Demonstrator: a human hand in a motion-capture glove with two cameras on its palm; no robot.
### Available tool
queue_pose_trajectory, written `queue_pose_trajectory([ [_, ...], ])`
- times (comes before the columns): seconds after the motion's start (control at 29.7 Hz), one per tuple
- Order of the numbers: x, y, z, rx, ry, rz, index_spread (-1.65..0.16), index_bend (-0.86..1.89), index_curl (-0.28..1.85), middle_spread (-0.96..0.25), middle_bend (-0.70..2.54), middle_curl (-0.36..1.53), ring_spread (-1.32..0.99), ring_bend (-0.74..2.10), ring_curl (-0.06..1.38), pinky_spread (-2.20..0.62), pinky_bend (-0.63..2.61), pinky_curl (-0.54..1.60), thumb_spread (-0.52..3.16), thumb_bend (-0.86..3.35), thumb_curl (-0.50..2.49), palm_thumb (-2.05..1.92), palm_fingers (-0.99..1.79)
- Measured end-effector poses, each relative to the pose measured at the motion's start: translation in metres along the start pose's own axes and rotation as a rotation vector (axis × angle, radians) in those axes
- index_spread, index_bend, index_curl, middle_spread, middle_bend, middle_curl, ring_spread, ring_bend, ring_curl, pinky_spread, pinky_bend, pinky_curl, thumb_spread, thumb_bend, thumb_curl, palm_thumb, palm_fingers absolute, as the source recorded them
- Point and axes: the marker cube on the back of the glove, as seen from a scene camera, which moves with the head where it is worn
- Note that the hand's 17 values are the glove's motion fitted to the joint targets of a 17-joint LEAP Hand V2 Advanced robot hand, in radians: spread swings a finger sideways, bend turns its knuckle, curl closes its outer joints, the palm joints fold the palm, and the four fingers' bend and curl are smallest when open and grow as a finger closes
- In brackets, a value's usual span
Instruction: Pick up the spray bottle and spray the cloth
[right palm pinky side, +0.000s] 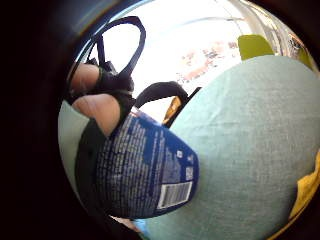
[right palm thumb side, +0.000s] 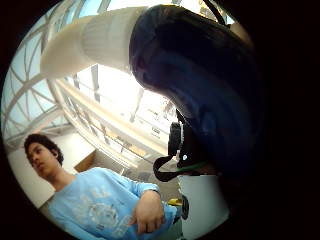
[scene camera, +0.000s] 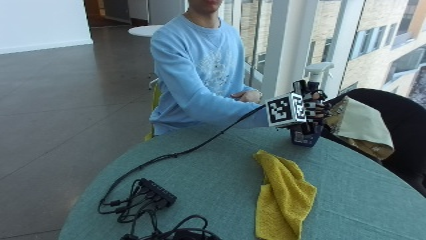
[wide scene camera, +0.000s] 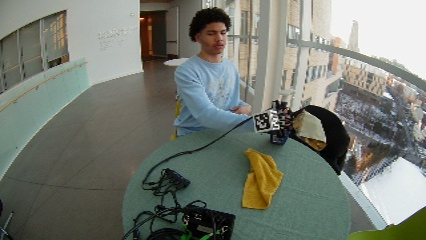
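Observation:
A dark blue spray bottle with a white trigger head is at the far side of the round table; whether it stands on the top or is just lifted, I cannot tell. My gloved right hand grips its body, fingers curled round it. In the little finger side palm view the bottle's blue label with a barcode fills the middle, over the teal tabletop. The thumb side palm view shows the bottle's dark body and white head close up. A crumpled yellow cloth lies on the table, nearer than the bottle.
Black cables and a small hub lie at the table's near left. A black chair with a beige cloth draped on it stands beyond the table's far right edge. The person's bare hand rests against their body.

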Motion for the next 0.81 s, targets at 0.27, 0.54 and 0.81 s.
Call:
queue_pose_trajectory([
  [0.27, 0.0, 0.006, -0.007, -0.074, 0.022, 0.071, -0.27, 0.02, 0.23, -0.06, 0.19, 0.44, 0.0, 0.42, 0.39, 0.18, 0.27, 0.39, 1.02, -0.04, 0.5, 0.71, 0.82],
  [0.54, -0.023, 0.051, -0.079, -0.104, 0.155, 0.122, -0.35, 0.07, 0.18, -0.06, 0.2, 0.43, 0.0, 0.37, 0.36, 0.19, 0.37, 0.41, 1.06, -0.03, 0.46, 0.68, 0.6],
  [0.81, -0.051, 0.152, -0.18, -0.105, 0.442, 0.277, -0.37, 0.13, 0.2, -0.05, 0.21, 0.42, 0.01, 0.32, 0.34, 0.2, 0.36, 0.39, 1.1, -0.02, 0.43, 0.68, 0.58],
])
